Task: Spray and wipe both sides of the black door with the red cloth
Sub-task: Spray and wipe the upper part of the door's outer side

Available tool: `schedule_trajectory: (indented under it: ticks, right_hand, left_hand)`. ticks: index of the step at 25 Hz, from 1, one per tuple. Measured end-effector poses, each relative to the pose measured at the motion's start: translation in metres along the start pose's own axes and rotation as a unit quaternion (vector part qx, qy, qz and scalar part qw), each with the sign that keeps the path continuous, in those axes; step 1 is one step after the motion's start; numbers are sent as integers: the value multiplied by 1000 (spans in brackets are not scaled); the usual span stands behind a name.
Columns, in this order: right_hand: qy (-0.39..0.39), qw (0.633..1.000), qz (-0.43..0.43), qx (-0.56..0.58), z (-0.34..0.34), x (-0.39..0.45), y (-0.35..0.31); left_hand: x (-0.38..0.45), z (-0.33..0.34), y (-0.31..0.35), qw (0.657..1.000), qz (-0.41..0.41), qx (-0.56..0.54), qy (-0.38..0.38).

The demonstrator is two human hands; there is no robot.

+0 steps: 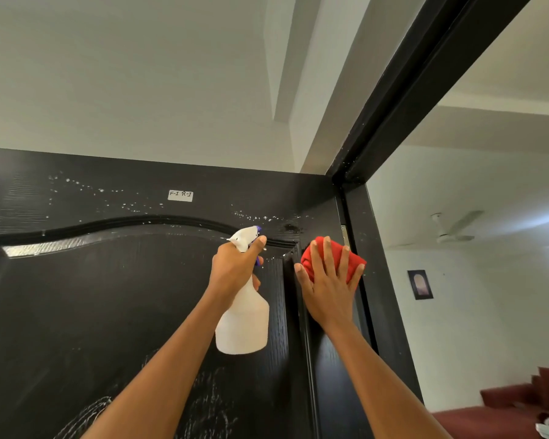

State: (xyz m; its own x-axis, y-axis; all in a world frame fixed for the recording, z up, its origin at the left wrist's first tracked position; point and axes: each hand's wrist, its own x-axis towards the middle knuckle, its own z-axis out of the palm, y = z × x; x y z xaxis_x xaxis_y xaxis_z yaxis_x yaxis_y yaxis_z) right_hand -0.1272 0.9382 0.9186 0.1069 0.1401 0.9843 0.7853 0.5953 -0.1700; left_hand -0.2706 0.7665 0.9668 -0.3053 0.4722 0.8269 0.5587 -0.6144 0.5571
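Black door point(92, 312) fills the left; white droplets speckle its top rail, streaks lower down. A small label point(180, 195) sits near the top edge. Left hand point(235, 267) grips the spray bottle point(243, 324) by the neck, nozzle aimed at the upper corner, likely to wet it. Right hand point(328, 286), fingers flat and spread, presses the red cloth point(319, 248) against the door's hinge side, ready to wipe. Door frame point(384, 280) stands just right.

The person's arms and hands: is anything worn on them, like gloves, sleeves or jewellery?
Nothing shows. The left hand and right hand are bare, without gloves, rings or watch, and both forearms are uncovered as far down as the picture reaches. Any sleeve would lie out of view.
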Motion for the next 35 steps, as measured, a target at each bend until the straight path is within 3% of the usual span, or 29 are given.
schedule_trajectory:
  ticks: [4, 11, 14, 18, 22, 27, 31, 35]
  right_hand:
    - [5, 999, 26, 20, -1, 3, -2]
    - [28, 997, -22, 72, 4, 1, -10]
    - [27, 997, -60, 44, 6, 4, -15]
    - [33, 998, -49, -8, 10, 3, -18]
    - [43, 998, -41, 8, 10, 2, -21]
    - [50, 998, -43, 17, 12, 3, -20]
    - [57, 997, -40, 22, 11, 7, -22]
    - [47, 998, -32, 18, 12, 12, -25]
  left_hand:
    - [3, -11, 4, 1000, -2, -10, 21]
    - [6, -30, 8, 998, 7, -6, 69]
    - [6, -29, 2, 998, 2, -4, 68]
    - [14, -26, 5, 993, 8, -8, 119]
    - [22, -29, 17, 1000, 8, -5, 28]
    - [30, -30, 25, 999, 1, 1, 33]
    - [27, -33, 20, 1000, 6, 18, -20]
    - [27, -36, 16, 999, -10, 50, 19]
